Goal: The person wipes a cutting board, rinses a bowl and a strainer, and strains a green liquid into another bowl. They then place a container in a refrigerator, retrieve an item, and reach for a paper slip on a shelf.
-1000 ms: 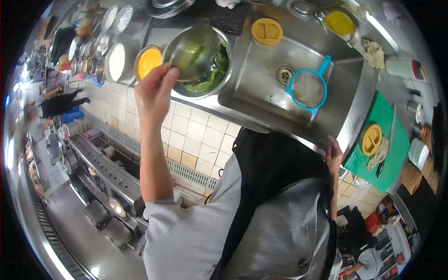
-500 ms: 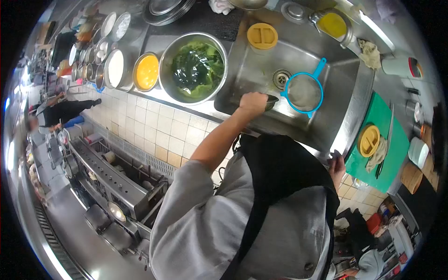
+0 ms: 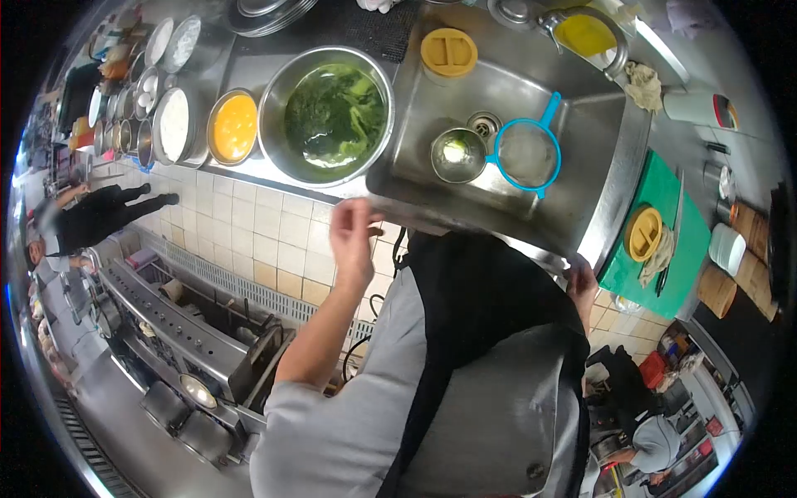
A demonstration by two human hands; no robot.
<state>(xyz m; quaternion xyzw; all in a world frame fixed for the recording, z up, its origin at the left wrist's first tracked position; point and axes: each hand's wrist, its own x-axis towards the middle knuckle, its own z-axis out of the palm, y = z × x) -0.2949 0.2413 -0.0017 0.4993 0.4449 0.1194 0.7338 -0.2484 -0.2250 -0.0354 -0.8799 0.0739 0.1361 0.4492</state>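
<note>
My left hand (image 3: 353,242) is raised in front of the counter edge, just below the big steel bowl of green leafy vegetables in water (image 3: 332,124). Its fingers are loosely bent and apart, with nothing in them. A small metal bowl (image 3: 459,155) lies in the sink (image 3: 573,207), beside the drain (image 3: 484,124). Touching or nearly touching it is a blue-rimmed strainer (image 3: 528,156). My right hand (image 3: 581,282) is by the sink's front right edge, fingers partly in shadow and seemingly resting there, holding nothing I can see.
A yellow-lidded container (image 3: 449,52) stands at the sink's back left. On the right, a green cutting board (image 3: 635,270) bears another yellow lid (image 3: 643,233), a cloth and a knife. Left of the big bowl is a bowl of yellow liquid (image 3: 233,127). Other people work farther off.
My left hand has let go of the small metal bowl, which now rests in the sink, and has drawn back leftward past the counter edge. The right hand stays by the sink edge.
</note>
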